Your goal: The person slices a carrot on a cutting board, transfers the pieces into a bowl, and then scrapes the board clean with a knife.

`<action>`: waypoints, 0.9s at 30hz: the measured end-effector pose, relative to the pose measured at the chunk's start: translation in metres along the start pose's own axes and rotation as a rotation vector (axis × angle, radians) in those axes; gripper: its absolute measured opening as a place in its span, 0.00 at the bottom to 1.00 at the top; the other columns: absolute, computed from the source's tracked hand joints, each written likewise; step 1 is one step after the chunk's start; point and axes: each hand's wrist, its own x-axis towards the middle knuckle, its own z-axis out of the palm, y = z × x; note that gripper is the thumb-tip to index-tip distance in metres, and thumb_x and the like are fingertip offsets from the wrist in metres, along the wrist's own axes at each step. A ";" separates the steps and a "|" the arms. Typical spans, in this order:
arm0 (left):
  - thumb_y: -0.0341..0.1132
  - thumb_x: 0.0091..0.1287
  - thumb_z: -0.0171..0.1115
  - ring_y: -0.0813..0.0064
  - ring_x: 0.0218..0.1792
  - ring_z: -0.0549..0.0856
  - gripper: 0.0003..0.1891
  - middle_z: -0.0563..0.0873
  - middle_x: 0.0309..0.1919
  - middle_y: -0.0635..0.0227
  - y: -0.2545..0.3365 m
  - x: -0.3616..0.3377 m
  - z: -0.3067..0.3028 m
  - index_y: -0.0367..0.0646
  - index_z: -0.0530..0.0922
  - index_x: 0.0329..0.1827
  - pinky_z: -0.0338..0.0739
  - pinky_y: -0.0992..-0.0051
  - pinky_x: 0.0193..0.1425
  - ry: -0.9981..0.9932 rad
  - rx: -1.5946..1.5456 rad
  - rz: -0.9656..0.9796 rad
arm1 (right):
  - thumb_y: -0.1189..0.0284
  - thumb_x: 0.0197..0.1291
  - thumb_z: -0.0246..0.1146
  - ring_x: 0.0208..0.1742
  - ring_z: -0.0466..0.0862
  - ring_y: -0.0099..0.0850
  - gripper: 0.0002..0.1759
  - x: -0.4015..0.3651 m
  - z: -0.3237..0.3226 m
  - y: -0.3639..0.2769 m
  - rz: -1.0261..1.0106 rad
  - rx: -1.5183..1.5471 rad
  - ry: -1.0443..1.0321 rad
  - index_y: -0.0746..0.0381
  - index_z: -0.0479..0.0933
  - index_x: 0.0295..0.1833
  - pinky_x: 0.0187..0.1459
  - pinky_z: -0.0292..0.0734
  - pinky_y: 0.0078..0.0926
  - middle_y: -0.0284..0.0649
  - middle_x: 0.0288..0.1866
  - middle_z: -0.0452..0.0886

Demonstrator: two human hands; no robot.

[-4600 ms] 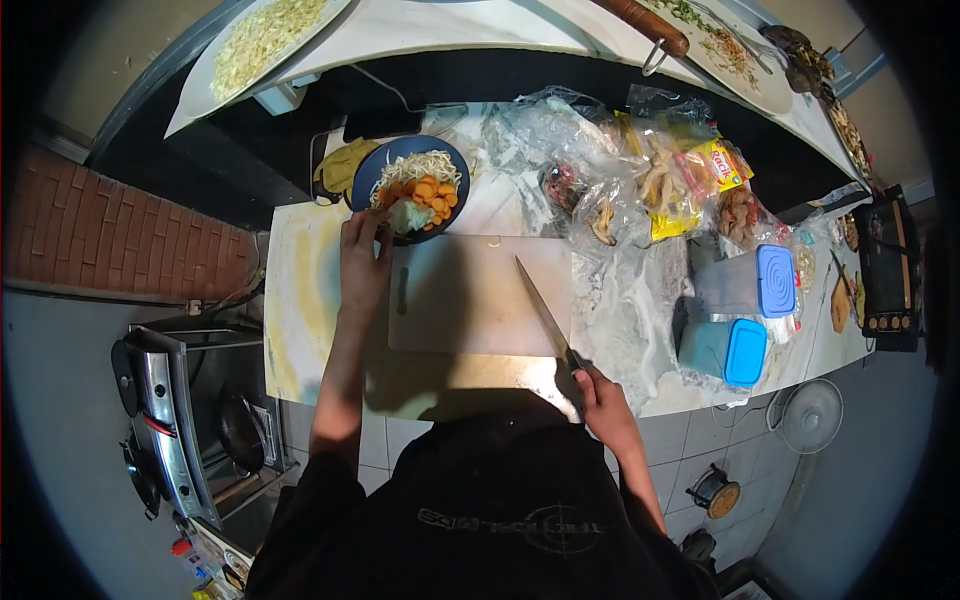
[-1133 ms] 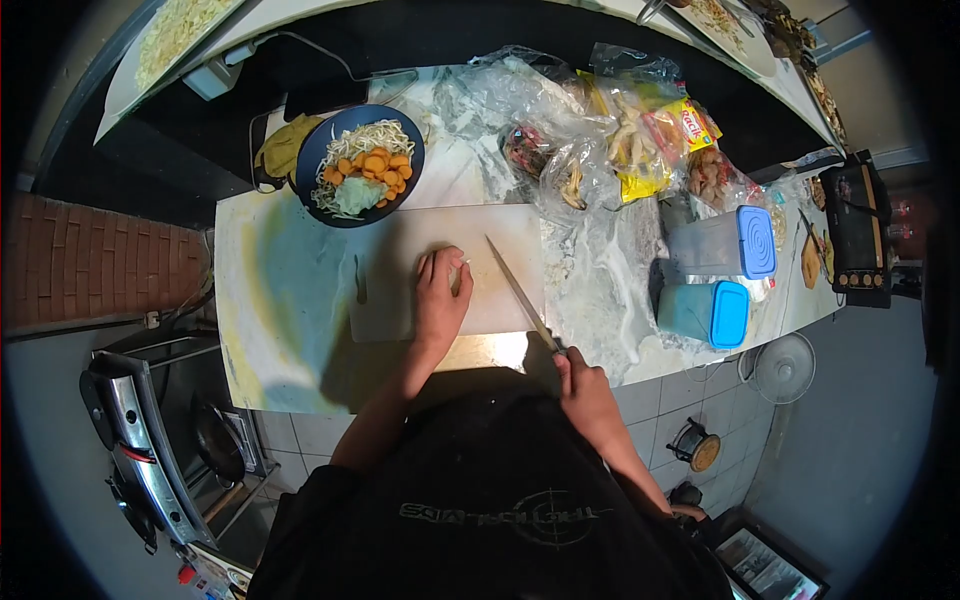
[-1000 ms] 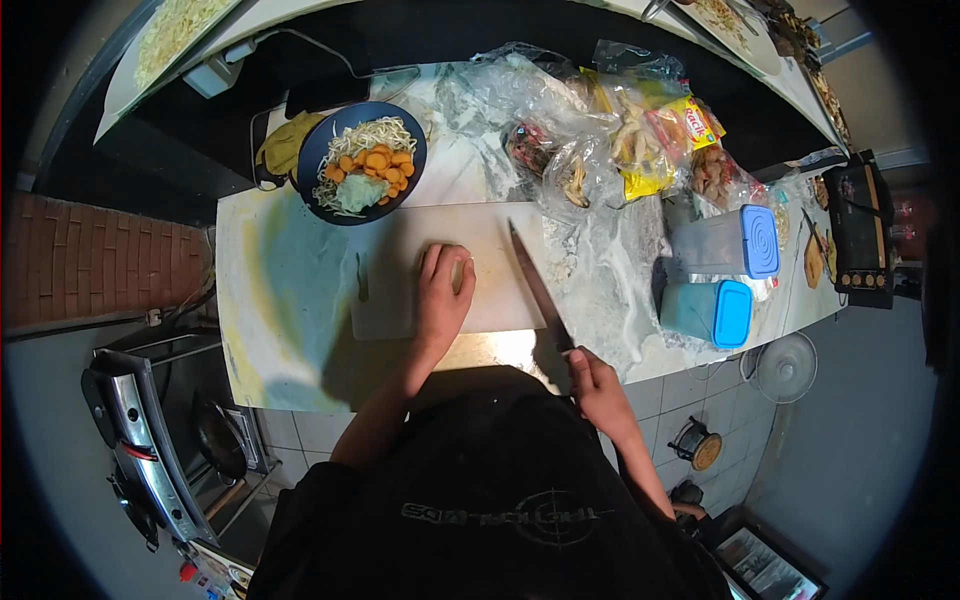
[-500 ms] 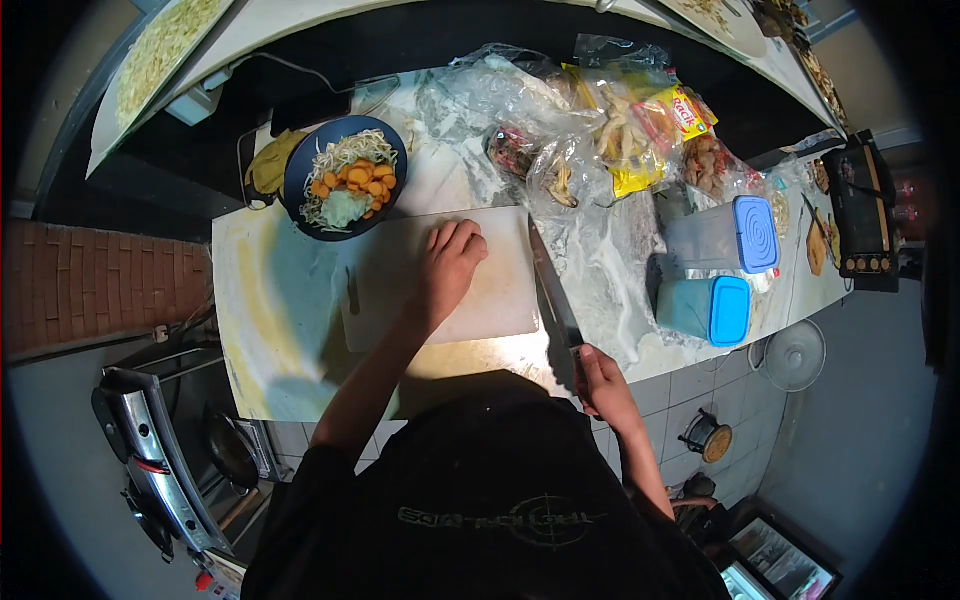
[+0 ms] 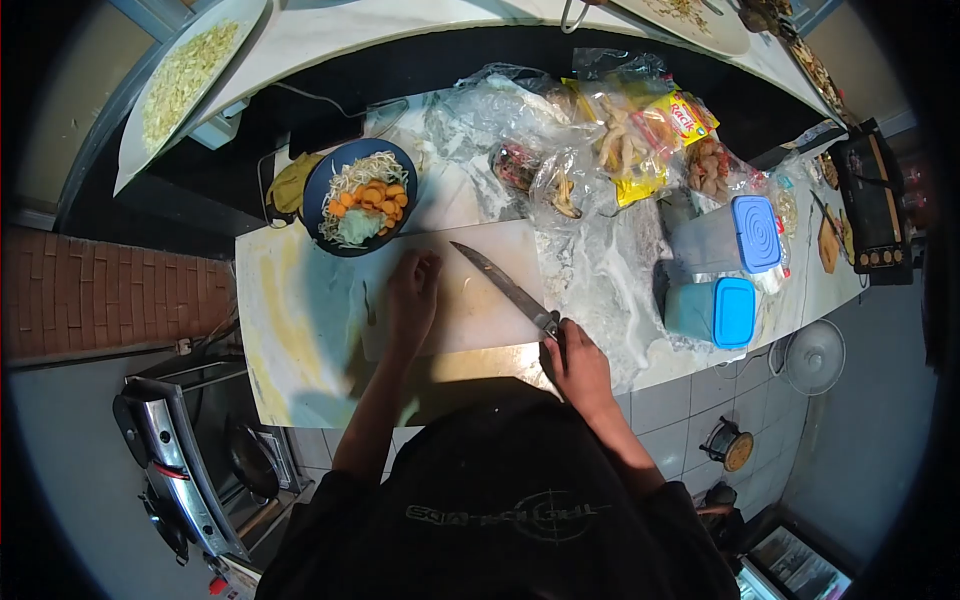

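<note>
Carrot slices [image 5: 372, 195] already on blue plate [image 5: 311, 200] w/ noodles [image 5: 385, 165]. R hand [image 5: 575, 365] clenched round knife [image 5: 497, 282], blade over cutting board [image 5: 480, 322]. L hand [image 5: 410, 298] palm-down on board; can't tell if gripping anything. Nothing uncut visible.

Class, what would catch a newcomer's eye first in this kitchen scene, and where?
The long knife in the right hand, its blade slanting over the white cutting board, where the left hand rests. Beyond the board's left corner sits a blue plate of noodles and orange carrot slices.
</note>
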 end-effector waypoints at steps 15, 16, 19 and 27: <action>0.25 0.67 0.64 0.55 0.44 0.80 0.04 0.83 0.38 0.60 -0.014 -0.012 0.015 0.39 0.78 0.43 0.76 0.59 0.50 -0.043 0.071 0.223 | 0.66 0.70 0.63 0.40 0.84 0.55 0.16 -0.015 -0.007 0.006 -0.015 -0.118 0.109 0.66 0.74 0.54 0.39 0.80 0.49 0.52 0.44 0.83; 0.25 0.67 0.64 0.55 0.44 0.80 0.04 0.83 0.38 0.60 -0.014 -0.011 0.017 0.39 0.78 0.43 0.76 0.59 0.50 -0.044 0.069 0.229 | 0.66 0.70 0.63 0.40 0.84 0.55 0.16 -0.016 -0.008 0.006 -0.018 -0.130 0.111 0.66 0.74 0.53 0.39 0.80 0.49 0.52 0.43 0.83; 0.25 0.67 0.64 0.54 0.46 0.80 0.05 0.82 0.41 0.58 -0.015 -0.009 0.024 0.40 0.79 0.43 0.75 0.59 0.51 -0.082 0.130 0.304 | 0.65 0.70 0.63 0.40 0.84 0.54 0.16 -0.014 -0.007 0.004 -0.017 -0.116 0.132 0.65 0.74 0.53 0.38 0.80 0.48 0.51 0.43 0.83; 0.27 0.63 0.69 0.56 0.54 0.77 0.13 0.79 0.49 0.60 0.015 -0.008 0.032 0.41 0.82 0.51 0.72 0.61 0.61 -0.139 0.113 0.417 | 0.65 0.68 0.64 0.41 0.84 0.49 0.16 -0.014 -0.007 -0.007 -0.025 -0.151 0.154 0.65 0.73 0.52 0.37 0.81 0.45 0.48 0.42 0.81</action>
